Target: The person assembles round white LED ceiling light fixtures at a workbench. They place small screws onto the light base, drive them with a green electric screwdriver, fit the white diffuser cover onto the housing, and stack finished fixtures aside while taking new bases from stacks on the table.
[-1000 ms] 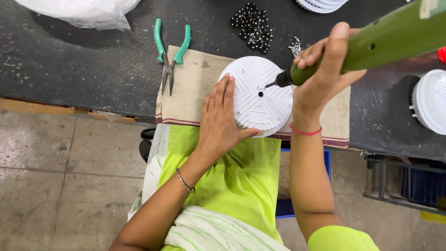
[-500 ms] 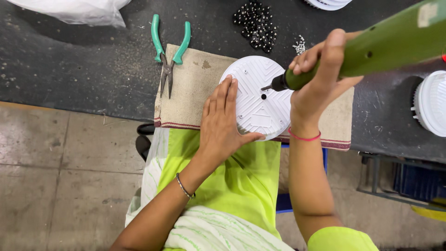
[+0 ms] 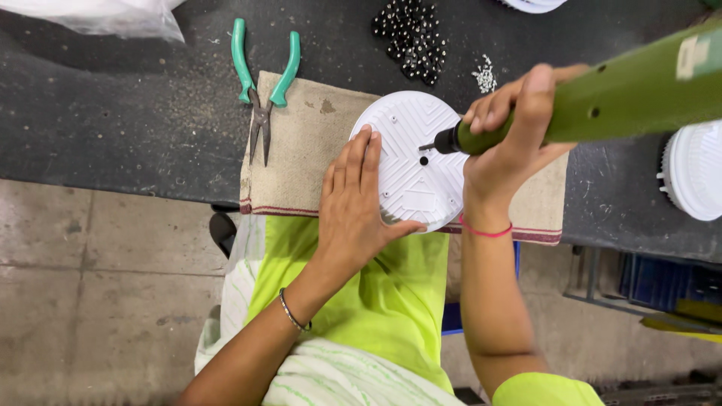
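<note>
A round white plastic disc (image 3: 410, 143) with a ribbed face lies on a beige cloth (image 3: 301, 150) at the near edge of a dark workbench. My left hand (image 3: 355, 203) rests flat on the disc's left and lower part, thumb along its bottom rim. A green electric screwdriver (image 3: 602, 94) is gripped in my right hand (image 3: 511, 139). Its dark tip hovers just over the disc near a small hole at the centre.
Green-handled pliers (image 3: 263, 83) lie at the cloth's upper left corner. A heap of small black parts (image 3: 410, 37) and a few tiny screws (image 3: 483, 75) sit behind the disc. More white discs (image 3: 696, 177) stand at the right edge. A clear plastic bag (image 3: 98, 15) is far left.
The screwdriver has tilted flatter and its tip has shifted toward the disc's centre. My left hand stays pressed on the disc.
</note>
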Demonstrator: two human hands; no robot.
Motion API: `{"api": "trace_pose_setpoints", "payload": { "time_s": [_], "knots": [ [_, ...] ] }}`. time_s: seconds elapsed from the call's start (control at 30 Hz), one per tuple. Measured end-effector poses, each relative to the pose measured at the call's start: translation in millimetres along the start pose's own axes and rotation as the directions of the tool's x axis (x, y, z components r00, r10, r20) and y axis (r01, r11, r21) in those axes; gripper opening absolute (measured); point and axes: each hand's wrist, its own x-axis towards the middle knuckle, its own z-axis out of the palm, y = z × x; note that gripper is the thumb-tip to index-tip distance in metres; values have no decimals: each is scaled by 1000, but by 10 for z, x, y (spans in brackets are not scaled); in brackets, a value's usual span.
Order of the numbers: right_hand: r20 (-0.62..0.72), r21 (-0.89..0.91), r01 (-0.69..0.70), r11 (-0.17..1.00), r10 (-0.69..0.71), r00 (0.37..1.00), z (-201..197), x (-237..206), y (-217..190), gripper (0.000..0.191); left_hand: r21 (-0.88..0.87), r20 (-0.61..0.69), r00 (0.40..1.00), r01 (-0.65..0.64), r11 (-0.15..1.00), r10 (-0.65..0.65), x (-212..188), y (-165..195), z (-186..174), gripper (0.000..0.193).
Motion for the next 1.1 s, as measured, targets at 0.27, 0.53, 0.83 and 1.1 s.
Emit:
{"api": "trace_pose_setpoints", "payload": {
  "time_s": [0.27, 0.53, 0.83, 1.1],
  "knots": [
    [39, -22, -12, 1000, 13, 999, 153, 18, 36, 15, -20, 13, 1000, 19, 1000, -19, 32, -7, -20, 137],
    [44, -310, 120, 943, -112, 993, 407, -178, 44, 21, -9, -26, 999, -24, 1000, 23, -30, -11, -6, 137],
    [-2, -230, 144, 962, -148, 989, 427, -128, 65, 24, 39, -75, 996, -39, 998, 41, -86, -57, 72, 142],
    [-8, -38, 114, 993, -115, 993, -89, 431, 7, 31, 19, -63, 997, -42, 999, 43, -102, -64, 74, 141]
  ]
}}
